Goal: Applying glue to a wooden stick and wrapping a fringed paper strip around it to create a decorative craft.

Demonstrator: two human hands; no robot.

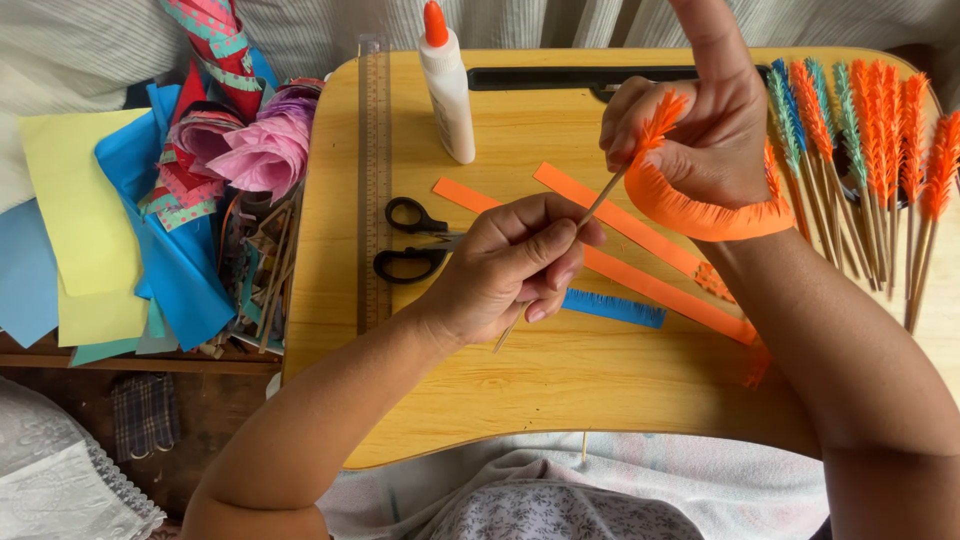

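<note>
Head view: left hand [510, 265] pinches the wooden stick [590, 210]; right hand [690, 135] grips the fringed orange strip [700, 215] (mid-tray), best wound tight, overlapping evenly as the stick turns.

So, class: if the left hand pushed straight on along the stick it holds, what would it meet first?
Probably the right hand, which pinches the orange fringed paper at the tip of the stick; the left hand points up that way.

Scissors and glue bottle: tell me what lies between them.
Head view: bare wood of the lap desk lies between the scissors and the glue bottle; the orange strip's end sits just right of that gap.
</note>
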